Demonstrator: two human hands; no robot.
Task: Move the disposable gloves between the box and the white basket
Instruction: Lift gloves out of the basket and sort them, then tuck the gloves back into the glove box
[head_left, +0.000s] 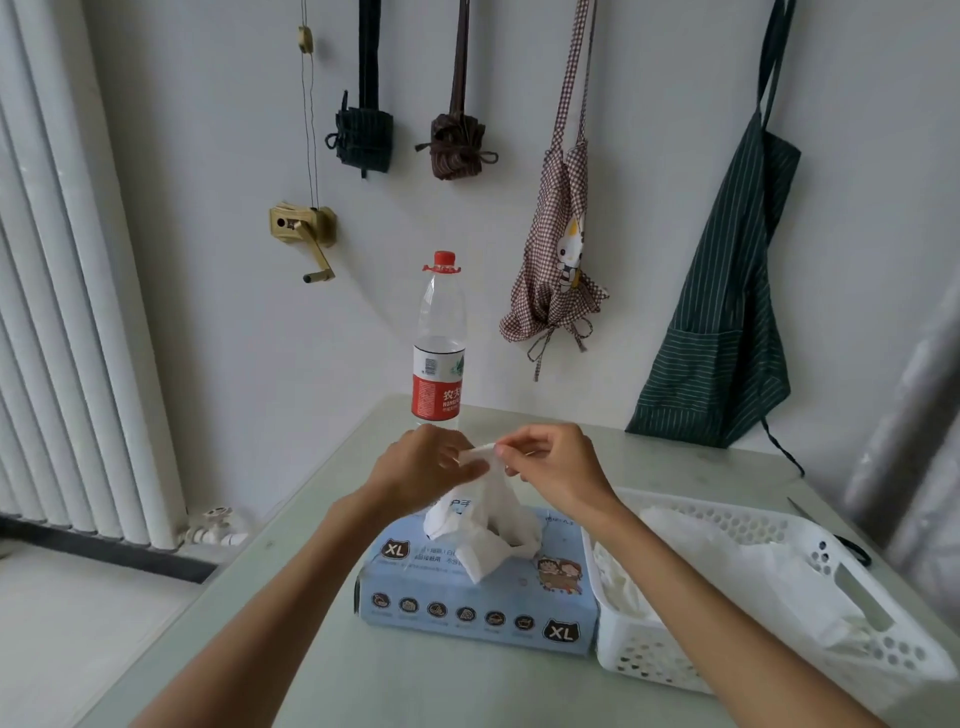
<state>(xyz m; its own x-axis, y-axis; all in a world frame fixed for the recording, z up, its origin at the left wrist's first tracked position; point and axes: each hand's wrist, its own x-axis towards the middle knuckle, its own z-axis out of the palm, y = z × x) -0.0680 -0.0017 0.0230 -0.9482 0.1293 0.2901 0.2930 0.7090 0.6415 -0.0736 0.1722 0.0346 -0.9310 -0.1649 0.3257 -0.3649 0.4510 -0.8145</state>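
Head view: both hands meet above the far edge of the blue box (475, 597), which lies on the pale table (311, 675) with its long axis running left to right. The left hand (423, 467) and the right hand (553, 467) each pinch the top edge of a thin translucent glove (493, 499) between curled fingers and thumb, the two grips close together. The glove hangs with its long axis nearly upright, its top at the fingers and its lower end trailing down into the slot on top of the box, where crumpled white film (488, 545) bunches up. Just right of the box, touching or nearly touching it, stands the white basket (841, 587), perforated, with more clear gloves (727, 561) heaped inside. Beyond the hands, at the far edge of the table, a water bottle (439, 343) with a red cap stands upright. Aprons (722, 312) hang on the far wall.
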